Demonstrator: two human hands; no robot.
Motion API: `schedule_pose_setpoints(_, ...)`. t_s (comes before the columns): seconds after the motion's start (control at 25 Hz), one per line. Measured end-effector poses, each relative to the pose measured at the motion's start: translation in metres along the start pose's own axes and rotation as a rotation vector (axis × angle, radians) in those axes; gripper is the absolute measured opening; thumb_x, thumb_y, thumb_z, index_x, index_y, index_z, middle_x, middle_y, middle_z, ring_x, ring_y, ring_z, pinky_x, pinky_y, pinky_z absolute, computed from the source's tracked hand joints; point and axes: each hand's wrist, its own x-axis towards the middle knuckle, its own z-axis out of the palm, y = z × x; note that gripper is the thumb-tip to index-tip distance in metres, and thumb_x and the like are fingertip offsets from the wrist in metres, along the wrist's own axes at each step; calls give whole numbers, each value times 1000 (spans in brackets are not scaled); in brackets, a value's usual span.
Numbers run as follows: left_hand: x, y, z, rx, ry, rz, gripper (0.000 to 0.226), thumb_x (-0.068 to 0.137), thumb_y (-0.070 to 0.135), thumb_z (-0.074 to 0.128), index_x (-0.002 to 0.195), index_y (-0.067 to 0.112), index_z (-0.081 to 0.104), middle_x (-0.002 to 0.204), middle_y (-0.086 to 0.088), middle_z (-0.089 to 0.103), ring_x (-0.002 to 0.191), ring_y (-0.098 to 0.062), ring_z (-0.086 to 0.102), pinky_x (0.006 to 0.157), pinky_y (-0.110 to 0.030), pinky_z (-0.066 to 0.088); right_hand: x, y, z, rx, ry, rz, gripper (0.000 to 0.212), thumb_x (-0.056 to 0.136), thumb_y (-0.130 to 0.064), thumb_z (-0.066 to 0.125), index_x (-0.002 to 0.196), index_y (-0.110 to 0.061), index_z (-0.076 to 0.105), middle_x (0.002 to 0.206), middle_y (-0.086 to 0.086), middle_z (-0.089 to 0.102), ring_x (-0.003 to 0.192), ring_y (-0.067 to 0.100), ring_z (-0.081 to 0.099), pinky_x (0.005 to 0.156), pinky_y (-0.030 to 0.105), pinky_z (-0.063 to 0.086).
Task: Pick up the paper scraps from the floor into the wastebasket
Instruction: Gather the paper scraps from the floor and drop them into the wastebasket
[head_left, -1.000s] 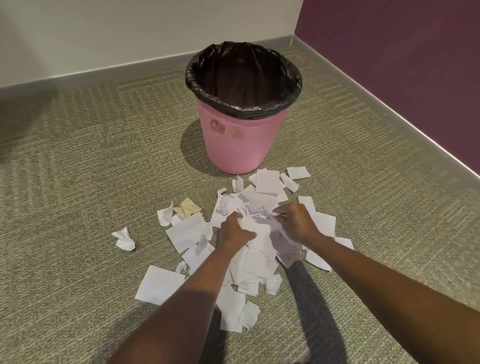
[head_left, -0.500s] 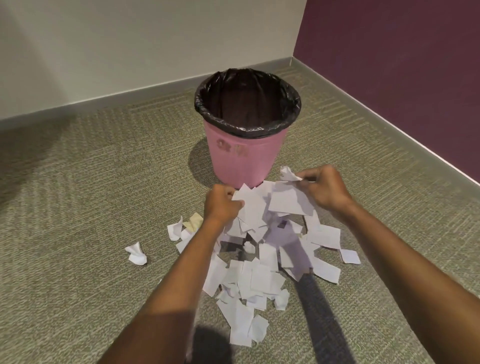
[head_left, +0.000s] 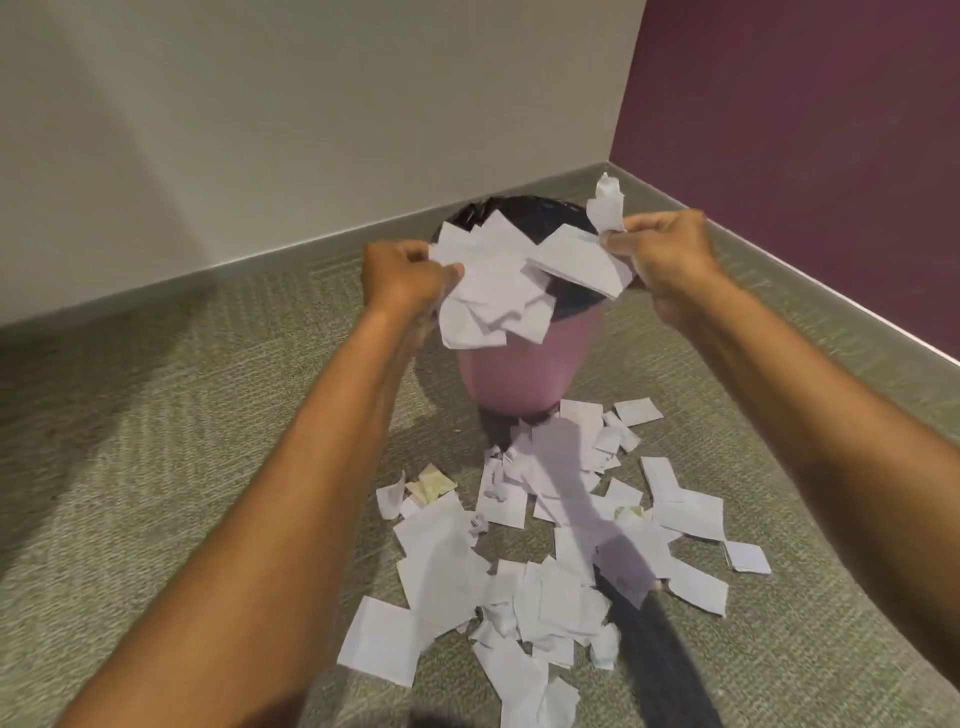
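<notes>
Head view is showing me both hands raised at the centre of the frame, and I am holding a bundle of white torn paper scraps between them. My left hand is gripping the bundle's left edge with curled fingers. My right hand is pinching its right edge, with one crumpled strip sticking up above the knuckles. The bundle's long axis is running left to right across the frame. It is hanging in front of the mouth of the pink plastic wastebasket with its black bag liner, covering the near rim. I am judging it to be over the opening or just short of it, as depth is hard to read. Both hands are looking about equally near the rim. What is lying inside the basket I cannot tell, since the paper is hiding it. Many more loose white scraps are lying on the grey-green carpet floor in the lower centre, just below the basket's base.
</notes>
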Motion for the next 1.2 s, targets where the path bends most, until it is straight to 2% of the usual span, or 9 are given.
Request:
schedule_pose_setpoints(0.28, 75, 16, 27, -36, 13, -156, 29, 76, -5, 76, 102, -6, 63, 95, -16, 70, 70, -24, 70, 58, -36, 61, 39, -3, 32, -21, -23, 157, 8, 82, 5, 68, 87, 2, 63, 97, 16, 65, 83, 30, 70, 51, 34, 60)
schedule_pose_setpoints(0.44, 71, 15, 40, 19, -25, -94, 38, 79, 20, 79, 102, -3, 60, 85, -13, 62, 51, -17, 55, 52, -33, 60, 39, 1, 32, -110, -174, 120, 18, 87, -4, 64, 104, 2, 66, 100, 17, 66, 91, 29, 70, 78, 38, 61)
schedule_pose_setpoints(0.6, 47, -21, 21, 134, 132, 76, 22, 87, 24, 68, 72, 8, 65, 62, -6, 60, 46, -16, 52, 42, -23, 44, 11, 12, 19, -217, -92, -126, 16, 85, -4, 60, 75, -13, 69, 71, 8, 68, 60, 17, 63, 56, 29, 53)
schedule_pose_setpoints(0.76, 5, -117, -18, 336, 285, 68, 40, 89, 24, 62, 53, 18, 45, 48, 2, 42, 43, -15, 37, 48, -24, 38, -44, 74, -1, -333, -283, -128, 11, 89, -3, 62, 81, -3, 69, 66, 9, 67, 52, 15, 59, 48, 25, 49)
schedule_pose_setpoints(0.84, -17, -176, -34, 565, 105, -2, 33, 87, 31, 64, 62, 16, 50, 56, 1, 50, 51, -18, 48, 57, -33, 50, -54, 130, -10, -641, -457, -23, 6, 85, -9, 69, 87, -4, 72, 80, 10, 71, 69, 19, 64, 59, 27, 50)
schedule_pose_setpoints(0.92, -35, -220, -45, 781, -175, -110, 34, 80, 47, 70, 87, 15, 58, 79, -3, 63, 72, -23, 63, 69, -38, 55, -56, 187, -18, -1013, -668, 135, 37, 77, -22, 77, 111, -9, 68, 105, 10, 71, 90, 22, 64, 69, 26, 48)
schedule_pose_setpoints(0.96, -42, -237, -49, 889, -308, -130, 51, 75, 54, 72, 107, 16, 58, 99, -8, 63, 91, -27, 64, 79, -41, 55, -60, 208, -22, -1136, -759, 200, 58, 73, -28, 80, 125, -12, 61, 120, 11, 66, 102, 23, 62, 77, 27, 48)
schedule_pose_setpoints(1.08, -63, -266, -47, 1170, -600, -129, 108, 65, 64, 74, 151, 28, 17, 155, -12, 22, 141, -35, 26, 109, -52, 33, -80, 255, -30, -1292, -908, 246, 110, 69, -37, 84, 154, -20, 16, 148, 15, 38, 130, 32, 46, 101, 38, 46)
schedule_pose_setpoints(1.2, -70, -279, -36, 1231, -681, -97, 125, 66, 55, 79, 151, 36, -10, 160, -14, 3, 145, -37, 16, 110, -54, 28, -99, 273, -29, -1380, -872, 167, 111, 73, -33, 81, 153, -29, 4, 143, 13, 33, 124, 35, 49, 93, 43, 50)
